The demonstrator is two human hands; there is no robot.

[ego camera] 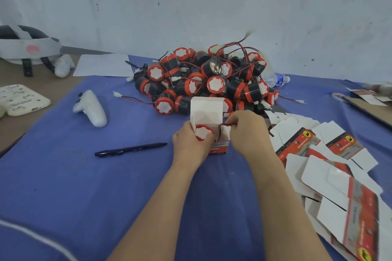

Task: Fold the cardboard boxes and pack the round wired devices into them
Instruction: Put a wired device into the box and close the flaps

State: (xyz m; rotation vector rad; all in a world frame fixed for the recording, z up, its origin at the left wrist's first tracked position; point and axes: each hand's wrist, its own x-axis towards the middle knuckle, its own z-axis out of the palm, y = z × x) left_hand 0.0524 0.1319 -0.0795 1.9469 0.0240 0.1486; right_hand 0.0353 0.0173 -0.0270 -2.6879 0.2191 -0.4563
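Observation:
A small folded cardboard box [206, 110] stands upright on the blue cloth with its white top flap raised. A round device [203, 133] with a red rim and white face sits in its open top. My left hand [188, 144] grips the box and the device from the left. My right hand [247, 131] pinches the device's red wire [222, 126] at the box's right side. Behind the box lies a big pile of several black and red round wired devices [207, 78]. Flat unfolded boxes [331, 167] are heaped at the right.
A black pen [130, 149] lies left of my hands, and a white controller [91, 108] farther left. A water bottle [277, 79] lies behind the pile. A headset [27, 48], a white sheet [104, 64] and a white tray [21, 99] sit at the far left.

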